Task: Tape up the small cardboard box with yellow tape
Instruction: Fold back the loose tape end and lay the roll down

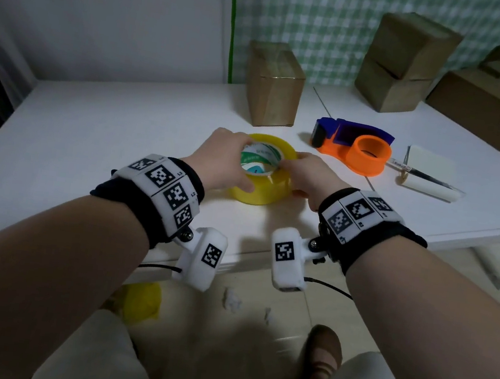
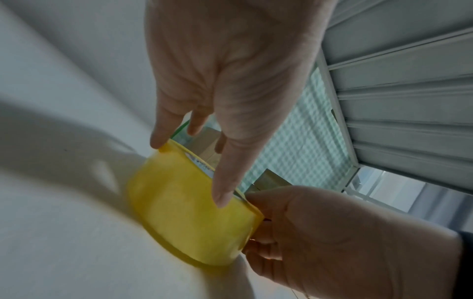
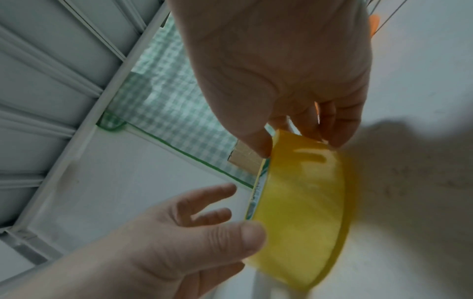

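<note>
A roll of yellow tape (image 1: pixel 260 195) lies on the white table (image 1: pixel 106 138) close to the front edge. My left hand (image 1: pixel 244 164) holds its left side, thumb on the outer wall and fingers over the top rim. In the left wrist view the thumb (image 2: pixel 222 194) presses the yellow roll (image 2: pixel 184 218). My right hand (image 1: pixel 290 177) pinches the right rim. In the right wrist view its thumb (image 3: pixel 256 145) sits at the inner edge of the roll (image 3: pixel 299 212), with the fingers on the outside. The small cardboard box (image 1: pixel 273 87) stands upright behind the roll, untouched.
An orange and blue tape dispenser (image 1: pixel 352 148) lies to the right of the roll. Beyond it are a white roller (image 1: pixel 430 189) and a pen (image 1: pixel 416 174). Stacked cardboard boxes (image 1: pixel 402 63) and a larger box (image 1: pixel 488 106) fill the back right. The table edge runs just below my wrists.
</note>
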`<state>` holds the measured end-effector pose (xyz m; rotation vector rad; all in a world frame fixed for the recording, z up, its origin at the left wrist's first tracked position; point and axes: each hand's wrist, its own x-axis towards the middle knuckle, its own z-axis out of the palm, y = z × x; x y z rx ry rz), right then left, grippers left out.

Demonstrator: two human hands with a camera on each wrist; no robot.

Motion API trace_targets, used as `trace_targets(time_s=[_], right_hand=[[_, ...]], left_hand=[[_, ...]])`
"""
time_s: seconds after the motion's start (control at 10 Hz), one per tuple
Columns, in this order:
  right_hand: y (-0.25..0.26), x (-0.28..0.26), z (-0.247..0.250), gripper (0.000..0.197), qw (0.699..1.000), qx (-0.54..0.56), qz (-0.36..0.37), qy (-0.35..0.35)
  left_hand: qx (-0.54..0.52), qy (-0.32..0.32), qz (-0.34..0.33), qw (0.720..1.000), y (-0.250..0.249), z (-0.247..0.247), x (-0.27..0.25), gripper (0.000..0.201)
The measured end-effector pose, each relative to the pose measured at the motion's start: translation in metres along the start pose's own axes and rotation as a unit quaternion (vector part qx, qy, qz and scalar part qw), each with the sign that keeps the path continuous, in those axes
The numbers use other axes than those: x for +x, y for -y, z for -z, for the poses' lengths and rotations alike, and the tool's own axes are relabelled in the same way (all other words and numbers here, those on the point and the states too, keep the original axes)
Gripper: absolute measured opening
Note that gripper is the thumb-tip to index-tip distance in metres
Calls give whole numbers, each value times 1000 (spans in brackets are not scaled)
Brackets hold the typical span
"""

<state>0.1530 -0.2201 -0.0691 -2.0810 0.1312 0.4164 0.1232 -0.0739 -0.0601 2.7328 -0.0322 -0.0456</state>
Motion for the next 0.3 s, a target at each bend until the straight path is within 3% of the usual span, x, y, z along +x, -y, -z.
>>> trace_targets(time_s=[0.2,0.3], right_hand=[[-2,-3,14,32,997,64,-37,-4],[5,-12,27,38,999,49,2,-23]], left_hand=[[-73,20,24,997,1,5,-2,85],[-143,13,45,989,-6,21,-4,80]])
